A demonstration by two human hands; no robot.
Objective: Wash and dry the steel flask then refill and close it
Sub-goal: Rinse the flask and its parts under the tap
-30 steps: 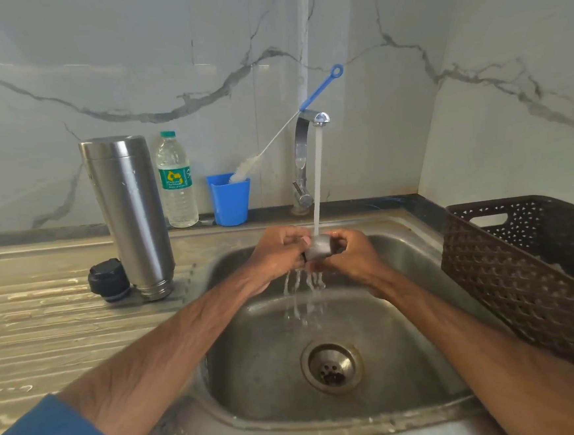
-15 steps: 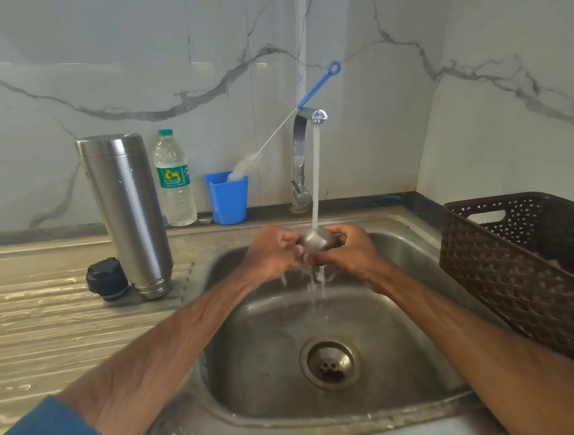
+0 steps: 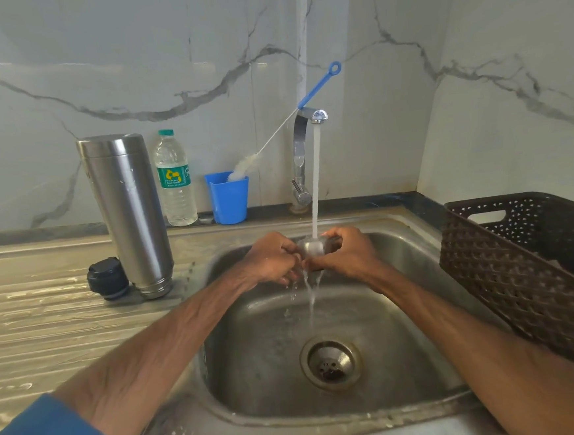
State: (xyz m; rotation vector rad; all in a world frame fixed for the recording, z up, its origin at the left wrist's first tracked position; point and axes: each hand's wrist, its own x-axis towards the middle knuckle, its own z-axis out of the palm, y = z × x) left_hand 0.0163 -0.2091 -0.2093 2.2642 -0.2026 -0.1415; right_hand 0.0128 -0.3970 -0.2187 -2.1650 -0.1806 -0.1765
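Note:
The tall steel flask point(image 3: 129, 212) stands upside down on the draining board, left of the sink. Its black stopper point(image 3: 107, 278) lies beside its foot. Over the sink, my left hand point(image 3: 273, 258) and my right hand point(image 3: 348, 252) both grip a small steel cap point(image 3: 312, 248) between them. Water from the tap point(image 3: 306, 126) runs straight onto the cap and spills off into the basin point(image 3: 407, 328). My fingers hide most of the cap.
A plastic water bottle point(image 3: 174, 178) and a blue cup point(image 3: 229, 198) holding a bottle brush point(image 3: 316, 86) stand at the back wall. A brown plastic basket point(image 3: 523, 267) sits at the sink's right. The drain point(image 3: 330, 363) is below my hands.
The cap has turned a little between my hands under the running water. Both hands stay in the same spot over the sink. The flask and stopper have not moved.

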